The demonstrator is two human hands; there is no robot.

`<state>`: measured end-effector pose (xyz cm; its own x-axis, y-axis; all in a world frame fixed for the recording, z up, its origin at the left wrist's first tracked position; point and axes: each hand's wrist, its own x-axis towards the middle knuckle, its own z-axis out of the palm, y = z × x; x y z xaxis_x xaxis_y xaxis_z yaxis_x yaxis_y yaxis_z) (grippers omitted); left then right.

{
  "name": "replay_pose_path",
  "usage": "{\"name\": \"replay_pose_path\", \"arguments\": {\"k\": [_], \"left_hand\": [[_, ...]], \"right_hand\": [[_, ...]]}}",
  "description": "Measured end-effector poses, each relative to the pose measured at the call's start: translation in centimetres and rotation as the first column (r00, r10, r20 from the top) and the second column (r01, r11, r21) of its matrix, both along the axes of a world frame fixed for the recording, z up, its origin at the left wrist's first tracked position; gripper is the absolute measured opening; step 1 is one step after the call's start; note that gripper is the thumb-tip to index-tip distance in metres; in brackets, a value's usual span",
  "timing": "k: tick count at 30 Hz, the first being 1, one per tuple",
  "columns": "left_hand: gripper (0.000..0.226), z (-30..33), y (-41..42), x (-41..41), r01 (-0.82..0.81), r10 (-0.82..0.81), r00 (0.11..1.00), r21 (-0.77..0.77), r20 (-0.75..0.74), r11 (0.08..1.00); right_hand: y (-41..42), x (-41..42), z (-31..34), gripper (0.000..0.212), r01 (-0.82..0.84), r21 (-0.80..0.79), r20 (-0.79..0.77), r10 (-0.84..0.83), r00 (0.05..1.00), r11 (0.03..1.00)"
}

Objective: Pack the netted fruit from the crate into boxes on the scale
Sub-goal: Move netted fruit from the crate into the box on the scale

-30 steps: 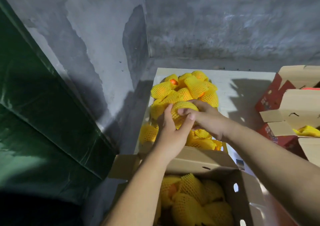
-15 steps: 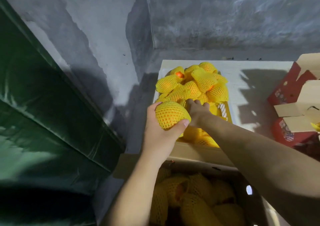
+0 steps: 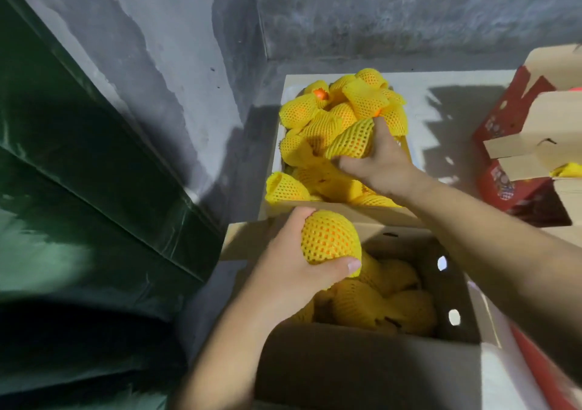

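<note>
Transfer step: left hand [image 3: 293, 271] grips netted fruit [image 3: 329, 240] over open box [image 3: 453, 283] — lower, release next. Right hand [image 3: 382, 161] grasps another netted piece [image 3: 351, 140] in crate [image 3: 278, 145].

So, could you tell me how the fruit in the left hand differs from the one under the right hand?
The left hand's fruit is lifted over the open box; the right hand's fruit still lies in the crate pile. The first looks rounded and orange shows through its net; the second looks longer and yellow. Both wear yellow foam netting.
</note>
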<state>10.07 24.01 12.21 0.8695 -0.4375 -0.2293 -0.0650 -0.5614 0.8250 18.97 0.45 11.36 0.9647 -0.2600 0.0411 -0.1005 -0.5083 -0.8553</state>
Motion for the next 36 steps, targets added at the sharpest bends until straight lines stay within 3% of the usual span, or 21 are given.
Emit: {"name": "replay_pose_path", "arguments": {"k": [2,4,9,13,16,19,21,23,24,26,30,33,36], "left_hand": [[0.080,-0.4,-0.8,-0.4,0.121,-0.144,0.986,0.243,0.079,0.962],[0.070,-0.6,-1.3,-1.2,0.170,-0.222,0.964,0.302,0.147,0.938],[0.037,-1.6,1.4,-3.0,-0.037,0.023,0.945,0.035,0.327,0.999],[0.031,-0.9,3.6,-4.7,-0.112,0.163,0.970,-0.263,0.180,0.958],[0.041,0.0,4.4,-6.3,-0.034,0.061,0.995,-0.316,0.075,0.948],[0.062,0.6,5.0,-7.9,0.066,-0.057,0.998,-0.303,0.039,0.951],[0.071,0.6,5.5,-9.0,0.022,0.000,0.998,-0.330,0.067,0.944],[0.068,0.6,5.5,-10.0,-0.022,0.059,0.995,-0.397,0.080,0.918],[0.065,0.6,5.6,-10.9,-0.048,0.089,0.993,-0.419,0.079,0.907],[0.061,0.5,5.6,-12.3,-0.111,0.161,0.983,-0.401,0.093,0.909],[0.062,1.0,5.6,-12.7,-0.114,0.156,0.966,-0.199,0.206,0.973],[0.069,1.6,6.3,-12.4,-0.124,0.169,0.965,-0.220,0.203,0.968],[0.082,1.5,7.2,-12.4,-0.103,0.139,0.985,-0.303,0.099,0.947]], "right_hand": [[0.4,-2.7,1.3,0.047,0.031,0.138,0.044,-0.038,0.998,0.990],[1.1,-5.8,2.5,0.044,0.050,0.203,0.100,-0.072,0.992,0.978],[3.6,-13.5,3.8,0.046,-0.007,0.227,0.120,-0.021,0.993,0.974],[6.2,-17.7,4.3,0.049,-0.021,0.217,0.060,0.008,0.998,0.976],[8.7,-20.1,4.5,0.039,-0.046,0.271,0.049,0.034,0.998,0.961],[10.9,-20.3,4.4,0.036,-0.078,0.594,-0.077,0.152,0.985,0.801],[11.3,-20.3,4.2,0.040,0.026,0.757,-0.174,0.164,0.971,0.653],[11.3,-20.8,3.8,0.045,0.005,0.820,-0.141,0.194,0.971,0.572],[11.5,-21.4,3.4,0.044,-0.018,0.823,-0.113,0.194,0.974,0.568],[11.8,-22.6,2.4,0.026,-0.064,0.747,-0.058,0.160,0.985,0.662],[13.5,-23.7,2.4,0.020,-0.054,0.590,-0.031,0.089,0.996,0.806],[14.2,-23.9,3.3,0.024,-0.049,0.603,0.031,0.038,0.999,0.796],[14.7,-24.3,3.8,0.025,-0.021,0.584,0.061,-0.018,0.998,0.812]]}}
